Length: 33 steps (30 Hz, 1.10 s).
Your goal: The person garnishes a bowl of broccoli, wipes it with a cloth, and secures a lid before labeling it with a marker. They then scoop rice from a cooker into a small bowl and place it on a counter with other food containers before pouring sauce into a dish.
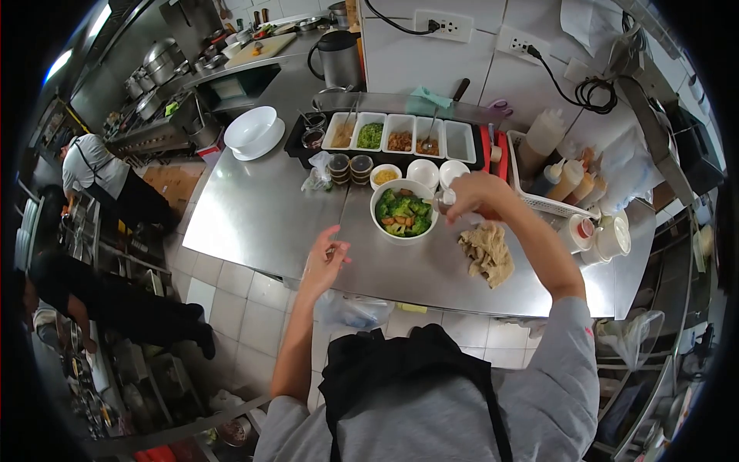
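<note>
Right fingers (462, 202) hold a small clear container (444, 199) beside the broccoli bowl (402, 240); left fingers (337, 246) hover

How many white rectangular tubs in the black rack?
5, in one row. Left to right: tan-filled tub, green-filled tub, brown-filled tub, second brown-filled tub, right-end tub. None appears hidden.

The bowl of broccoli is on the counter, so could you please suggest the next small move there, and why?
I would suggest that the right hand shift the small container slightly left, over the broccoli: it appears tilted, with its end near the right rim of the white bowl, so anything shaken out might land to one side.
</note>
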### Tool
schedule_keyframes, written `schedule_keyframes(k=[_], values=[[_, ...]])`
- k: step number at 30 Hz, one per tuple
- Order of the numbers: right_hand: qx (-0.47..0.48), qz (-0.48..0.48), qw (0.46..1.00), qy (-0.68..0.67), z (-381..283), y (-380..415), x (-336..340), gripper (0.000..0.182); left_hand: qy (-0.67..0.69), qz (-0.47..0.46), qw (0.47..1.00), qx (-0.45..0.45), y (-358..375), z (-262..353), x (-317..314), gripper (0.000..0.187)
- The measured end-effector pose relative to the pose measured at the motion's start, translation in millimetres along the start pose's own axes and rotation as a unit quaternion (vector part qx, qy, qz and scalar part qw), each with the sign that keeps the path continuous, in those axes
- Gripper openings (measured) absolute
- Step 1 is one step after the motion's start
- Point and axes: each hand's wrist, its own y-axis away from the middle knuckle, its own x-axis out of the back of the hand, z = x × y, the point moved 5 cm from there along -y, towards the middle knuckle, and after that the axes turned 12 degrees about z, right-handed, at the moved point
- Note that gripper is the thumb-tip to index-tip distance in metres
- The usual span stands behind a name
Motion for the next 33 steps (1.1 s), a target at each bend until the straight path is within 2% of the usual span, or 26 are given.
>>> schedule_keyframes(k=[2, 4, 6, 8, 10, 11, 12, 14, 15, 16, 18, 19, 20, 21, 22, 23, 24, 26, 27, 29, 33], values=[[0.004, 0.024, 0.994, 0.108, -17.0, -14.2, 13.0, 0.049, 0.006, -0.015, 1.0, 0.004, 2.3, -0.2, -1.5, 0.049], [0.008, 0.034, 0.993, 0.116, -39.8, -16.7, 23.5, 0.044, 0.009, -0.018, 1.0, 0.004, 4.5, -0.9, 0.7, 0.05], [-0.004, -0.011, 0.993, 0.121, -63.2, -5.9, 33.3, 0.045, 0.013, -0.02, 1.0, 0.006, 7.1, -4.5, 3.9, 0.051], [0.004, -0.036, 0.99, 0.133, -61.4, -8.7, 19.2, 0.045, 0.008, -0.019, 1.0, 0.011, 7.4, -8.7, 7.2, 0.052], [0.052, -0.008, 0.983, 0.173, -56.5, -0.2, 13.1, 0.044, 0.007, -0.018, 1.0, 0.018, 8.5, -9.6, 9.3, 0.053], [0.023, -0.017, 0.986, 0.163, -47.1, 4.9, 13.1, 0.057, 0.005, -0.019, 1.0, 0.022, 8.5, -10.1, 8.9, 0.053], [0.02, -0.018, 0.986, 0.163, -37.5, 10.3, 11.8, 0.057, 0.006, -0.022, 0.999, 0.023, 9.1, -11.3, 7.7, 0.053], [-0.015, 0.072, 0.994, 0.08, -11.6, 21.1, 18.2, 0.064, 0.018, -0.032, 0.999, 0.013, 6.2, -10.3, 3.0, 0.053], [-0.024, 0.108, 0.994, 0.025, 5.1, 26.5, 14.3, 0.062, 0.019, -0.042, 0.999, 0.005, 4.9, -5.9, -0.2, 0.053], [-0.036, 0.114, 0.992, 0.026, 19.8, 33.5, 9.4, 0.062, 0.02, -0.032, 0.999, 0.013, 5.6, -1.3, -0.9, 0.051], [-0.063, 0.244, 0.948, -0.196, 49.7, 51.6, 10.9, 0.068, 0.022, -0.035, 0.999, 0.01, 0.9, 3.7, -6.7, 0.05], [-0.087, 0.36, 0.902, -0.221, 63.3, 66.2, 15.7, 0.069, 0.013, -0.037, 0.999, 0.004, -2.2, 5.4, -8.2, 0.051], [-0.126, 0.415, 0.862, -0.264, 79.9, 76.7, 18.1, 0.072, 0.002, -0.037, 0.999, 0.001, -4.7, 7.3, -11.0, 0.052], [-0.118, 0.489, 0.815, -0.287, 92.1, 86.1, 23.7, 0.071, 0.0, -0.045, 0.999, -0.005, -7.3, 10.5, -15.8, 0.052], [-0.108, 0.56, 0.762, -0.308, 103.7, 94.5, 29.5, 0.07, -0.007, -0.042, 0.999, -0.01, -9.1, 15.9, -18.8, 0.053], [-0.121, 0.633, 0.742, -0.185, 114.6, 101.5, 37.2, 0.067, -0.014, -0.038, 0.999, -0.014, -10.1, 19.9, -20.7, 0.053], [-0.152, 0.679, 0.704, -0.141, 124.3, 106.6, 37.6, 0.066, -0.019, -0.043, 0.999, -0.017, -11.0, 22.8, -23.7, 0.053], [-0.191, 0.722, 0.656, -0.107, 137.4, 107.6, 34.6, 0.064, -0.028, -0.043, 0.998, -0.039, -13.1, 29.4, -28.3, 0.052], [-0.194, 0.726, 0.651, -0.107, 141.9, 104.6, 30.0, 0.064, -0.031, -0.047, 0.997, -0.045, -14.0, 31.0, -30.4, 0.052], [-0.294, 0.717, 0.623, -0.109, 159.6, 97.2, 12.5, 0.064, -0.032, -0.046, 0.997, -0.051, -10.3, 29.6, -31.2, 0.053], [-0.344, 0.705, 0.602, -0.153, 178.3, 78.8, -21.9, 0.066, -0.033, -0.024, 0.998, -0.047, -4.0, 31.1, -26.9, 0.051]])
